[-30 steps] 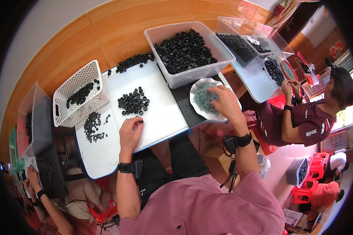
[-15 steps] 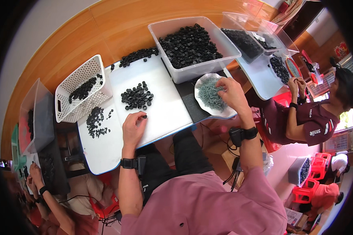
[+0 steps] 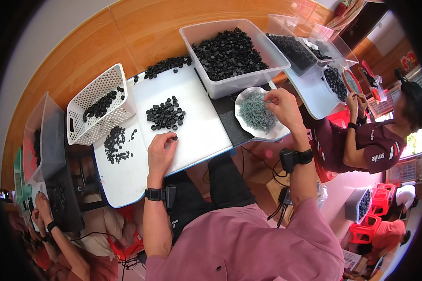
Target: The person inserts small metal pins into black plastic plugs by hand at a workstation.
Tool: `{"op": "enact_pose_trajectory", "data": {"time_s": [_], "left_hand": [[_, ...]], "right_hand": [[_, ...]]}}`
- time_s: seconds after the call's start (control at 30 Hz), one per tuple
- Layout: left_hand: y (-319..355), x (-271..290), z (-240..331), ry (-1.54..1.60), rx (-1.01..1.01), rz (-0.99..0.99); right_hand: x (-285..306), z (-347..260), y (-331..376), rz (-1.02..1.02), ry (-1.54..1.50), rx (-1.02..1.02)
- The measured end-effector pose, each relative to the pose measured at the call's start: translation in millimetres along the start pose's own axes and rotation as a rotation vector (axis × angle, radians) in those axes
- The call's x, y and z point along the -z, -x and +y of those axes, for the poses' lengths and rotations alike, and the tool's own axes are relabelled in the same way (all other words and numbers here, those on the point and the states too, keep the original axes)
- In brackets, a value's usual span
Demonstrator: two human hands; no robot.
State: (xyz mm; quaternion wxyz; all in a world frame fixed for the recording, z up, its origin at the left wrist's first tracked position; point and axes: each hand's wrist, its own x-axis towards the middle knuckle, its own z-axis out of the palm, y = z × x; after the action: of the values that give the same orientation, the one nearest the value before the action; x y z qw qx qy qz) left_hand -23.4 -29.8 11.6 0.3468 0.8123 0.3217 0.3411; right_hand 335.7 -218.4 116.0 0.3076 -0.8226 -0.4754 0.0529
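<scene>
Orange wooden flooring runs behind a white tabletop [image 3: 197, 136] crowded with sorting stock. At its near edge the left hand [image 3: 160, 152] lies flat on the board, and its thumb and forefinger are pinched on one small black cap [image 3: 174, 138], held low against the surface, probably so it stays steady. Just beyond those fingers sits a loose pile of black caps [image 3: 165, 114], near enough to draw from without stretching.

Off to the right, the right hand [image 3: 282, 105] hovers over a shallow grey dish [image 3: 248, 131] of grey-green small parts [image 3: 255, 111]. Its fingertips are bunched down into the heap; I cannot tell whether that grip has closed on a piece yet. The dish rests on a dark mat beside the white board, just in front of that arm.

Further back, a large clear bin of black caps [image 3: 229, 51] stands behind the dish, likely the bulk supply. A white perforated basket [image 3: 96, 105] leans at the left with a few caps inside, and more black pieces [image 3: 116, 145] are scattered in front of it. Another row of caps [image 3: 166, 65] lies along the board's far edge. A neighbour in a maroon shirt [image 3: 361, 145] works at the next station on the right.
</scene>
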Motion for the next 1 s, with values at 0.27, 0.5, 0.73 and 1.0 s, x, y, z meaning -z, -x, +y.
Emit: {"op": "enact_pose_trajectory", "data": {"time_s": [0.27, 0.5, 0.73, 1.0], "left_hand": [[-0.2, 0.1, 0.6, 0.007, -0.009, 0.003], [1.5, 0.3, -2.1, 0.007, -0.009, -0.001], [0.1, -1.1, -0.9, -0.016, -0.021, 0.0], [0.0, -0.5, -0.2, 0.003, -0.006, 0.005]], "right_hand": [[9.6, -3.1, -3.5, 0.082, -0.094, -0.035], [11.5, -4.6, -11.3, 0.026, -0.061, -0.016], [0.5, 9.1, -8.5, -0.088, -0.004, -0.062], [1.5, 3.0, -2.9, -0.078, -0.029, -0.028]]}}
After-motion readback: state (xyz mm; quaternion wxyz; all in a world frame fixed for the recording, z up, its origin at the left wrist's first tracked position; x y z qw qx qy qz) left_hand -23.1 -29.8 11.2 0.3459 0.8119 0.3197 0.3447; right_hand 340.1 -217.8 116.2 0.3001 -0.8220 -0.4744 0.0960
